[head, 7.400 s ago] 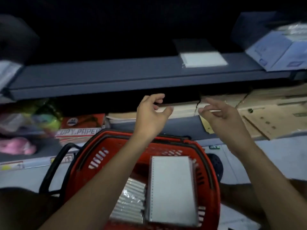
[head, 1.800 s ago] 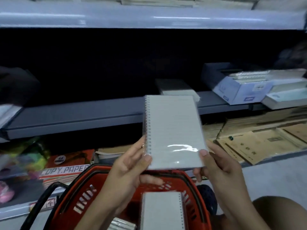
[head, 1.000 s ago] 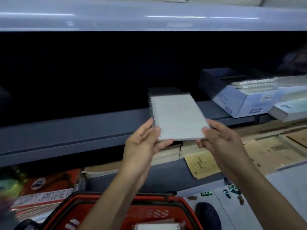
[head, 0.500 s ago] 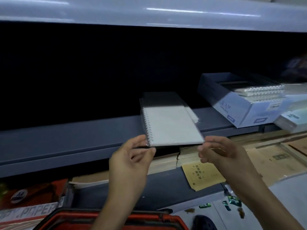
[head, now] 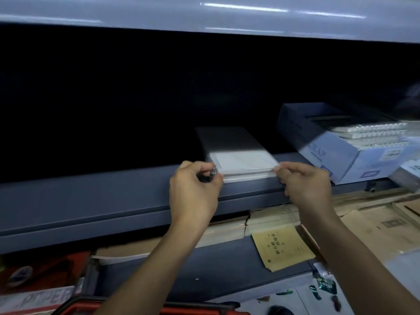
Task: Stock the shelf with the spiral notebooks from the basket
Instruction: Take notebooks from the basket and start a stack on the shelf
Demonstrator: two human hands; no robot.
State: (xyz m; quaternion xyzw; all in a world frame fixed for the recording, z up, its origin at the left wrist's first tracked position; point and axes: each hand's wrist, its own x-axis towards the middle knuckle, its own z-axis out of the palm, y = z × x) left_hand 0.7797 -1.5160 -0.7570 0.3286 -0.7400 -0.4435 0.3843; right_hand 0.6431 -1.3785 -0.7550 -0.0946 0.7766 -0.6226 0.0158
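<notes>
A white spiral notebook lies flat on a small stack on the grey shelf, its far half in shadow. My left hand pinches the stack's near left corner at the spiral. My right hand pinches the near right corner. Both hands sit at the shelf's front edge. Only the rim of the red basket shows at the bottom of the view.
A blue box with spiral notebooks stands on the shelf to the right. Below are brown envelopes and cardboard folders. Copy paper packs lie at the lower left. The upper shelf's edge runs overhead.
The notebook came out of the air and now lies on the stack on the shelf. Both hands moved forward with it and hold its near corners.
</notes>
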